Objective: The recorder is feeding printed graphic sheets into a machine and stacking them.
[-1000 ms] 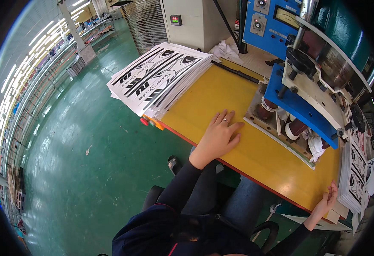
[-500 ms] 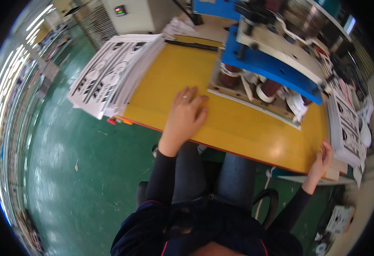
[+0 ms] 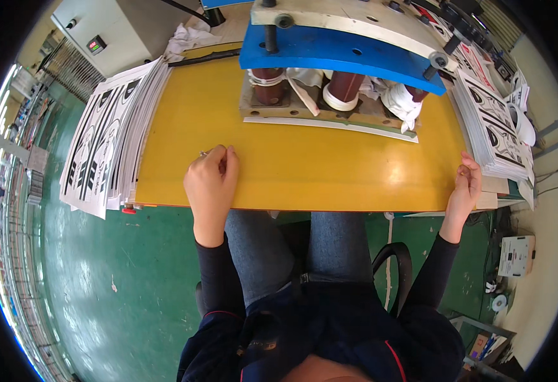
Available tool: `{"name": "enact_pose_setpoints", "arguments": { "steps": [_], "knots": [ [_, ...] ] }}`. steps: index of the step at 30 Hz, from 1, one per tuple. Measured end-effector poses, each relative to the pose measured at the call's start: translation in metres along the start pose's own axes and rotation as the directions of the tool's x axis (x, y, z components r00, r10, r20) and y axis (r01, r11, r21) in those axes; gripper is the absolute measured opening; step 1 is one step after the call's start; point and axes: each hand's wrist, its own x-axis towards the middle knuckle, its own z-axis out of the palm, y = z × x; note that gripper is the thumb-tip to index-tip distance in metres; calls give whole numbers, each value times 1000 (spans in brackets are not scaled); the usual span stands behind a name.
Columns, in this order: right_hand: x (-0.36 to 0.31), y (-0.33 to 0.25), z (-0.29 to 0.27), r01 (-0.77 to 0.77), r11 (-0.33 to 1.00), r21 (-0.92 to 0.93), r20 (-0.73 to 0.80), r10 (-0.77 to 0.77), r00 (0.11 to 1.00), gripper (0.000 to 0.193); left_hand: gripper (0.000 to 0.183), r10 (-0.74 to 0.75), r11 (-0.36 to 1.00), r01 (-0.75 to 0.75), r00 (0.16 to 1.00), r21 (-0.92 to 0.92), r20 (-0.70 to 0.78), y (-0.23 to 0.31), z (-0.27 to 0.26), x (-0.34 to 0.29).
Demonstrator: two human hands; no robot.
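Note:
My left hand point(image 3: 211, 184) rests on the yellow tabletop point(image 3: 304, 175) near its front edge, fingers curled in and thumb alongside; nothing shows in it. A ring is on one finger. At the table's right end my right hand point(image 3: 465, 186) is held palm inward, its fingers loosely bent and apart, with nothing seen in them. Closest to it is a stack of printed sheets point(image 3: 492, 130) with black graphics. Ahead of both hands stands a press with a blue plate point(image 3: 342, 54), brown cylinders point(image 3: 344, 88) wrapped in white material, and a base over a thin white sheet point(image 3: 330, 128).
Another thick stack of printed sheets point(image 3: 100, 137) overhangs the table's left end. Behind it are a grey cabinet with a small display point(image 3: 96, 44), a crumpled white cloth point(image 3: 188, 39) and a black bar point(image 3: 205, 56). A chair armrest point(image 3: 401, 270) is beside my right leg.
The view has turned, so the table now lies level. My left hand has curled its fingers and drawn back toward the front edge. My right hand stays near the right stack, fingers more bent.

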Motion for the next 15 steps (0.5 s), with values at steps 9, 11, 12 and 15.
{"name": "enact_pose_setpoints", "arguments": {
  "steps": [9, 11, 12, 15],
  "knots": [
    [-5, -8, 10, 2, 996, -86, 51, 2, 999, 40, 25, 269, 963, -269, 963, 3, 20, -2, 3, 2],
    [-4, -9, 10, 7, 995, -97, 67, -1, 998, 40, 29, 274, 960, -276, 961, 39, 43, -2, 3, 4],
    [-3, -12, 11, 14, 995, -95, 83, -6, 997, 38, 33, 279, 956, -284, 958, 72, 69, -1, 3, 5],
    [-2, -16, 14, 17, 995, -98, 109, -6, 994, 36, 38, 290, 940, -301, 953, 162, 89, 5, 2, 8]
  ]
}}
